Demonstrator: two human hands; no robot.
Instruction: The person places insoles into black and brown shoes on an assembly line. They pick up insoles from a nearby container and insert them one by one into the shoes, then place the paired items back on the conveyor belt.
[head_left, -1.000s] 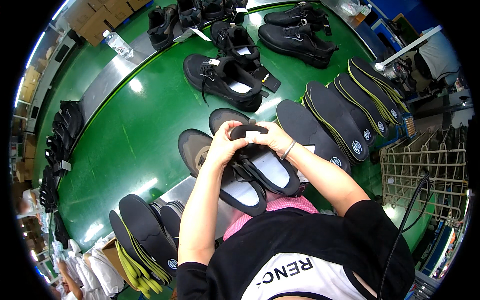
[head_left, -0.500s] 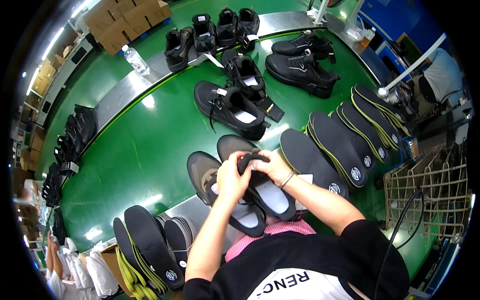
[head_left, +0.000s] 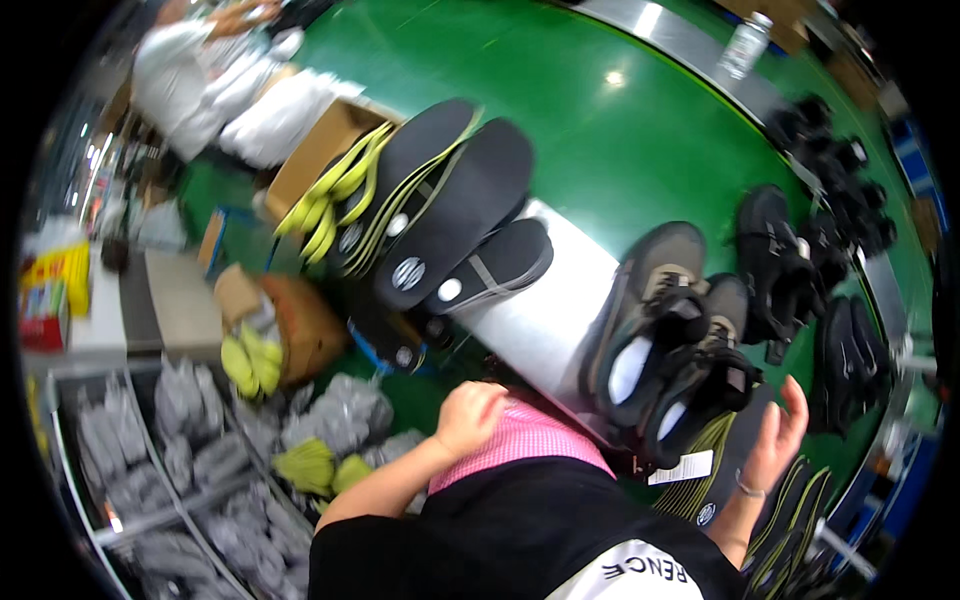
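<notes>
A pair of dark grey shoes with white insoles inside lies on a steel plate at the edge of the green table. My right hand hovers just right of the shoes, empty, with its fingers spread. Near the plate's front corner my left hand is curled loosely over my pink apron, and nothing shows in it. A white tag hangs below the shoes.
A fan of black insoles with yellow-edged ones sits left of the plate, over cardboard boxes. Grey bags fill wire bins at lower left. More black shoes, insoles and a water bottle are at right. A person in white works at top left.
Both hands have let go of the shoe they held together and drawn apart. The view has swung to the left, bringing the bins and boxes into sight.
</notes>
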